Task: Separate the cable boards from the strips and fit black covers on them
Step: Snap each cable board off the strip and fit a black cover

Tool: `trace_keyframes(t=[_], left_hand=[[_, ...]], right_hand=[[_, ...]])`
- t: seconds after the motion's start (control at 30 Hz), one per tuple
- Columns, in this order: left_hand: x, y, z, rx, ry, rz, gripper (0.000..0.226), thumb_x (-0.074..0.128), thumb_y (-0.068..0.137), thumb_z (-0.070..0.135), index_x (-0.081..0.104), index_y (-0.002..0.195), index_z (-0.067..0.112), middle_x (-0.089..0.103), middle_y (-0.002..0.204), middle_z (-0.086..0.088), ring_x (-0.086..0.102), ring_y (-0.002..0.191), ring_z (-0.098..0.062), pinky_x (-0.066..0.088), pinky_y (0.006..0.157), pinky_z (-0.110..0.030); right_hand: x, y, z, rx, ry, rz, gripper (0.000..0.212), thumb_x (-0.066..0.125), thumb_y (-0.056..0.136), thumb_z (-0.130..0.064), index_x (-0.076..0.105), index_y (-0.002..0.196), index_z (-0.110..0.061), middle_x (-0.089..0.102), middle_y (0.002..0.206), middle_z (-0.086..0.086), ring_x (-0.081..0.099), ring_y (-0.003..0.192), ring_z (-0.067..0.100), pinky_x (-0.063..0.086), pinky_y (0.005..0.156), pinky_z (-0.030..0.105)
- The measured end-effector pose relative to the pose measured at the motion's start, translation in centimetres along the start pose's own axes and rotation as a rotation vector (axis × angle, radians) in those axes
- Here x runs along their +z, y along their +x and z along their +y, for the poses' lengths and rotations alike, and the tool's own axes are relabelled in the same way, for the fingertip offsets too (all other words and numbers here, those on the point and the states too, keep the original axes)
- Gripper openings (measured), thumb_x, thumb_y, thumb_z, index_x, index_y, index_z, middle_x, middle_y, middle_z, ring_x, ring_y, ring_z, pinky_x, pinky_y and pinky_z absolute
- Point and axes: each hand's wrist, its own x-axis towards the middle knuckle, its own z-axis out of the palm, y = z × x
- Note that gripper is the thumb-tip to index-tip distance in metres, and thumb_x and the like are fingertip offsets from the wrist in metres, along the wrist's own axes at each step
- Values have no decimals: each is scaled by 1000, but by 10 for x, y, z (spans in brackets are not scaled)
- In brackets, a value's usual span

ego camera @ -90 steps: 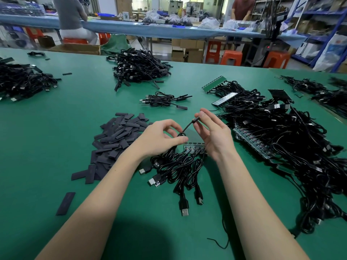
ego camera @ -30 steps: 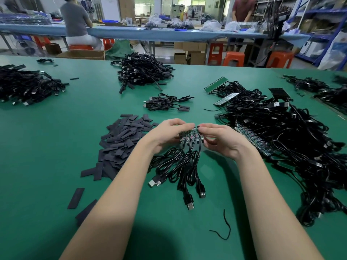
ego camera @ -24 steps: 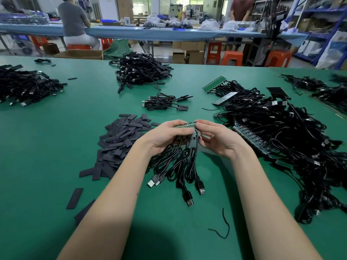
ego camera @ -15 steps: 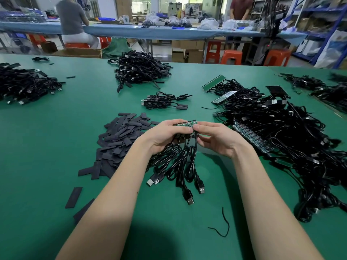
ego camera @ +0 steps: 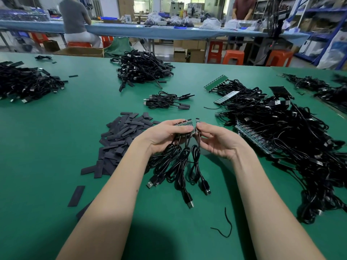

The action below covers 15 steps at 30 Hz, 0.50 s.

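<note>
A short strip of cable boards (ego camera: pixel 185 123) is gripped between the curled fingers of the left hand (ego camera: pixel 165 135), while one end board (ego camera: pixel 197 120) is pinched just beside it by the right hand (ego camera: pixel 216 139), apparently to snap it free.

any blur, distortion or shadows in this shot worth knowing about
Head view: wide-angle bending curves the far blue bench and stretches the forearms; the background is soft, while the left hand, right hand and board strip stay fairly sharp; a dark shadow falls on the green table near the bottom edge.
</note>
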Motion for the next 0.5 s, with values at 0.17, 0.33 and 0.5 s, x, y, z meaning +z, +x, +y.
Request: trace_keyframes(t=[0.17, 0.33, 0.5], left_hand=[[-3, 5, -1, 22, 782, 481, 47, 85, 78, 36, 65, 119, 22, 72, 113, -2, 67, 105, -15, 51, 95, -31], [20, 8, 0, 381, 1240, 638, 42, 74, 86, 37, 61, 121, 19, 64, 121, 0, 56, 115, -17, 45, 101, -35], [45, 7, -8, 209, 391, 430, 14, 61, 97, 15, 62, 111, 13, 72, 105, -4, 71, 84, -12, 59, 79, -24]], right_hand=[[-9, -11, -19, -99, -284, 52, 34, 79, 70, -11, 64, 101, -12, 73, 85, 2, 66, 72, 14, 58, 63, 21], [-4, -9, -21, -162, -415, 81, 21, 81, 76, -17, 69, 91, -24, 70, 103, 3, 60, 81, 14, 50, 74, 25], [3, 2, -8, -162, -315, 169, 14, 72, 88, -16, 64, 97, -22, 68, 78, -7, 57, 71, 12, 48, 68, 23]])
